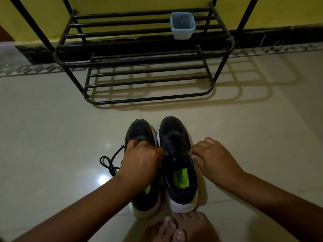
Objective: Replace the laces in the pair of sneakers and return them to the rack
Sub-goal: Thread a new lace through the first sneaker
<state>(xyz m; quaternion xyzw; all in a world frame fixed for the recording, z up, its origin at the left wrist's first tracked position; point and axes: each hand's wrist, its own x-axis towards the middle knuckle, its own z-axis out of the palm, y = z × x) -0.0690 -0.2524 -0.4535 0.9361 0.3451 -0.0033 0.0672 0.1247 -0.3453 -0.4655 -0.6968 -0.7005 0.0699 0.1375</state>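
Head view: nearest, bare toes (176,227) touch the right sneaker (180,165), laced; left hand (141,163) and right hand (209,159) each pinch its lace ends. Left sneaker (141,135) looks unfinished, loose lace (109,162) beside it. Farther off, the rack (145,55) awaits both.

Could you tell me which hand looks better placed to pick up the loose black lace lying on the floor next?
Probably the left hand: the loose black lace lies on the pale tiled floor just to its left, beside the left dark sneaker. The right hand is across the right dark sneaker, pinching its lace.
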